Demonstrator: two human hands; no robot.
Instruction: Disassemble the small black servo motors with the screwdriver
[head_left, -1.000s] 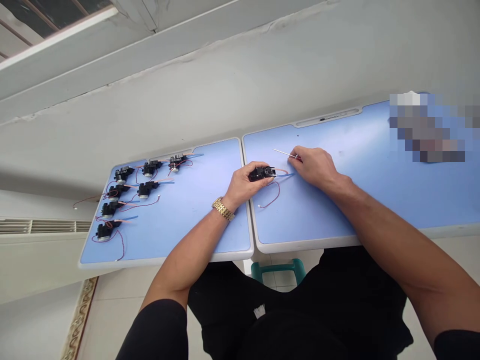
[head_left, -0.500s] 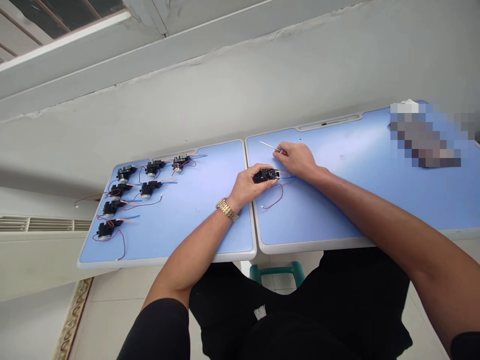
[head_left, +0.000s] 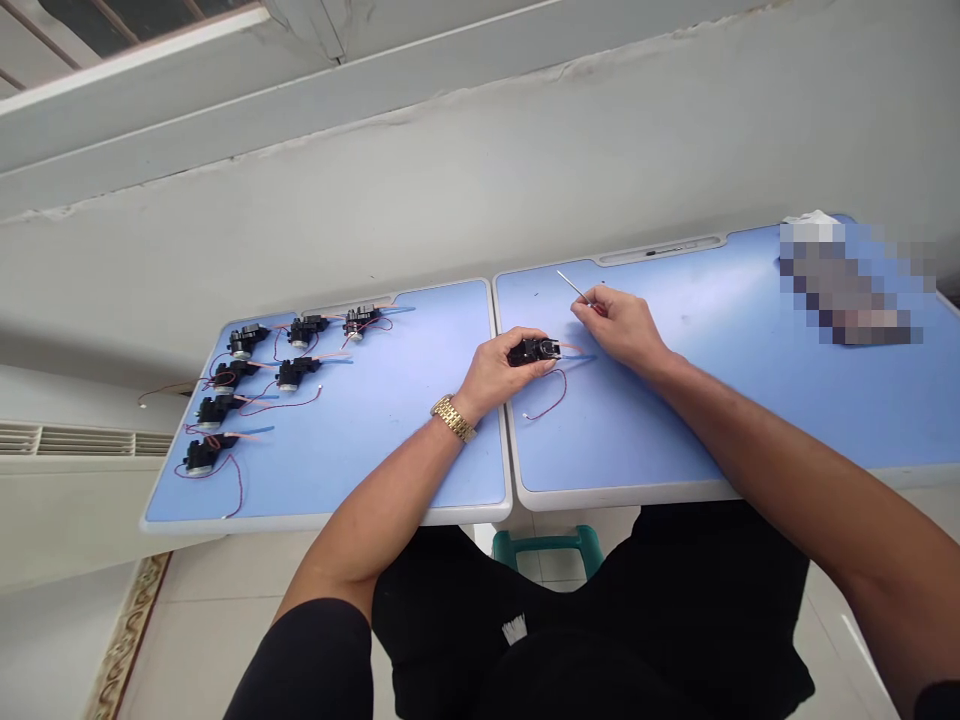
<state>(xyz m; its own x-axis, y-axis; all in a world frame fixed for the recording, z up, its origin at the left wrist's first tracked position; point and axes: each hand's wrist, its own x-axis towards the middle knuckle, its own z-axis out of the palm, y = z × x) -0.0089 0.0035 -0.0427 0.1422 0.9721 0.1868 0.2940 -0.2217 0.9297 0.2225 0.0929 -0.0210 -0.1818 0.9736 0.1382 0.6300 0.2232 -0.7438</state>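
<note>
My left hand (head_left: 501, 372) is closed around a small black mechanical assembly (head_left: 534, 351), holding it on the blue table top by the gap between two tables. From the assembly trail a blue and a pinkish strip (head_left: 577, 354) to the right and a thin dark red wire (head_left: 559, 398) with a white connector. To the right, my right hand (head_left: 619, 322) grips a screwdriver (head_left: 574, 286) with a reddish handle mostly hidden by the fingers. Its metal shaft points up and left, apart from the assembly.
Several similar black assemblies (head_left: 298, 372) with wires lie in rows on the left table (head_left: 390, 440). The right table (head_left: 675, 430) has a pen-like object (head_left: 660, 252) in its back groove. A blurred-out item (head_left: 847, 290) lies far right. A green stool (head_left: 551, 543) stands below.
My right hand has moved right with the screwdriver, away from the assembly. My left hand keeps its hold in place. The view has shifted slightly.
</note>
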